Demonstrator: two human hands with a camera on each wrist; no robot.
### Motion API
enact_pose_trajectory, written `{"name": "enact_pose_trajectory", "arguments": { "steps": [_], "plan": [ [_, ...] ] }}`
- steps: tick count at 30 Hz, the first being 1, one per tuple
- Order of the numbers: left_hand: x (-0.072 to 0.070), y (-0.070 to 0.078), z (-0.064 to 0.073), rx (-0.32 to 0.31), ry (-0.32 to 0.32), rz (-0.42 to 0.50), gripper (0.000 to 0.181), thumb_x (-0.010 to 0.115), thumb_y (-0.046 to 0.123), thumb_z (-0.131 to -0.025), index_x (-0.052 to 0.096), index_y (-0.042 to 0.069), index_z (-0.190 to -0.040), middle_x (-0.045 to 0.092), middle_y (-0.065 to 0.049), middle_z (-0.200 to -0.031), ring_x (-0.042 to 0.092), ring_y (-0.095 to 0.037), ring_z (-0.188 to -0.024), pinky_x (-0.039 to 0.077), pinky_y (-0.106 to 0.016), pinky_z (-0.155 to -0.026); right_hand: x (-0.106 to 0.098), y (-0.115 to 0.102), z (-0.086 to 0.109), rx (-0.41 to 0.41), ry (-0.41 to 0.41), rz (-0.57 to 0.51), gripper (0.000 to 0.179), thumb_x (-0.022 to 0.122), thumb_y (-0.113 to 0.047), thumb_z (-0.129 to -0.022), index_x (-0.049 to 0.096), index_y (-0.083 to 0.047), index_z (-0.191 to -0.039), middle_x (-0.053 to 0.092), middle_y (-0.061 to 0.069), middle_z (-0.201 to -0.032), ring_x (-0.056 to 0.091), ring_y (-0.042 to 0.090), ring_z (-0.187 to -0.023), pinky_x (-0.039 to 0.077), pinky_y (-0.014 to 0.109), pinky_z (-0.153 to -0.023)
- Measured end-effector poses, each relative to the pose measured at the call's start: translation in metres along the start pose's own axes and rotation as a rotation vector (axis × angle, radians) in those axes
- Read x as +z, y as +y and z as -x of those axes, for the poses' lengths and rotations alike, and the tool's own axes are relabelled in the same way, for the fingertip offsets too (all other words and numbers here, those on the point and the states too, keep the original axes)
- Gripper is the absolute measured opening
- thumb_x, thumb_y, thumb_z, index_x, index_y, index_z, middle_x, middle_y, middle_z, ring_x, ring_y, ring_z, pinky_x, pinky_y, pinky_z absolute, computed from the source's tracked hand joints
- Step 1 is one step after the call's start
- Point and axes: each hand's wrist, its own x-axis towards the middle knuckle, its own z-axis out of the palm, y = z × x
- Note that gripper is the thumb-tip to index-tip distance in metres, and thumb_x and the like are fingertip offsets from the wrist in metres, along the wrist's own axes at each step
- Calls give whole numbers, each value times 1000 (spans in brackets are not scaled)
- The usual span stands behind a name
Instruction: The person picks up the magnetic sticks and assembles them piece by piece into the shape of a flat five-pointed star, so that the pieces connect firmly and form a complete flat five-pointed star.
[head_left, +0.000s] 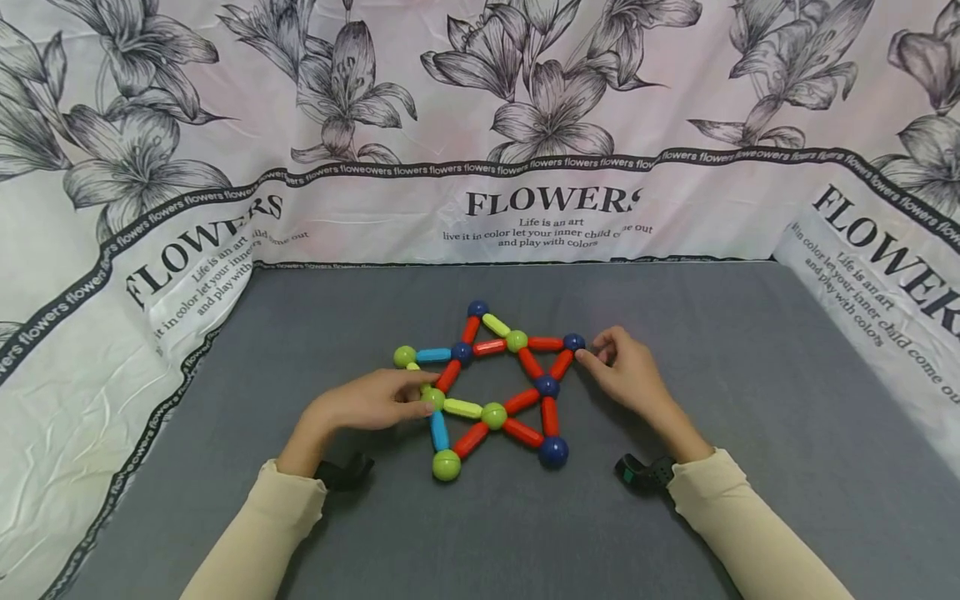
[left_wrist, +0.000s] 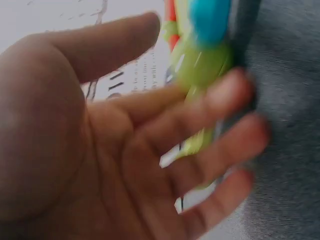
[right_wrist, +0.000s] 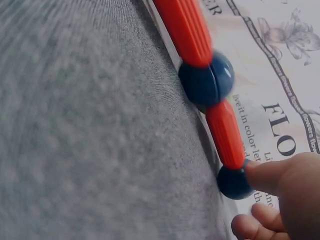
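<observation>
A star-shaped frame of magnetic rods and balls lies on the grey tabletop, with red rods point(head_left: 522, 432), blue rods point(head_left: 439, 431), yellow-green rods point(head_left: 462, 408), green balls point(head_left: 446, 465) and dark blue balls point(head_left: 553, 452). My left hand point(head_left: 378, 398) reaches over its left side, fingers loosely extended around a green ball point(left_wrist: 202, 62); in the left wrist view the thumb stands apart from that ball. At the right tip, my right hand point(head_left: 626, 371) has its thumb against a dark blue ball point(right_wrist: 236, 181), while the other fingers lie bent below it, off the ball.
A grey cloth point(head_left: 787, 400) covers the table under the frame. Behind it and along both sides hangs a white sheet point(head_left: 375, 208) printed with flowers and lettering. Dark wrist straps point(head_left: 645, 472) sit near both cuffs.
</observation>
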Motion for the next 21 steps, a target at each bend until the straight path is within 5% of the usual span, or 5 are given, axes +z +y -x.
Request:
{"name": "enact_pose_trajectory", "arguments": {
  "steps": [2, 4, 9, 13, 21],
  "plan": [
    [-4, 0, 2, 40, -20, 90, 56, 60, 29, -103, 46, 7, -152, 68, -3, -93, 59, -17, -76, 48, -32, -69, -1, -2, 1, 21, -37, -23, 26, 69, -31, -98, 63, -6, -94, 60, 6, -75, 50, 16, -63, 40, 27, -60],
    [-7, -1, 2, 88, 41, 134, 52, 61, 21, -102, 49, 8, -150, 68, -7, -96, 60, -21, -79, 49, -35, -70, -3, -4, 1, 10, -105, -33, 26, 68, -35, -98, 65, -11, -91, 60, 3, -77, 51, 14, -65, 40, 26, -60],
    [-6, -10, -1, 73, 247, -123, 62, 66, 6, -90, 51, 14, -149, 57, -14, -135, 51, -33, -116, 40, -57, -94, -5, -7, 2, -101, -261, 7, 37, 69, -37, -97, 68, -14, -126, 62, 7, -105, 50, 18, -87, 33, 33, -76],
    [3, -12, -6, -14, 223, -305, 69, 74, 10, -86, 50, 13, -150, 55, -15, -145, 50, -37, -130, 40, -63, -106, -5, -9, 3, -130, -308, 43, 61, 64, -40, -99, 47, -18, -154, 56, 12, -128, 45, 24, -105, 24, 37, -80],
    [28, 9, -17, -34, 202, -307, 61, 81, 36, -87, 59, 16, -140, 68, 1, -123, 59, -16, -97, 50, -41, -89, -6, -10, 2, -99, -260, 54, 56, 66, -38, -97, 56, -9, -144, 58, 17, -129, 45, 29, -111, 26, 40, -85]
  ]
}}
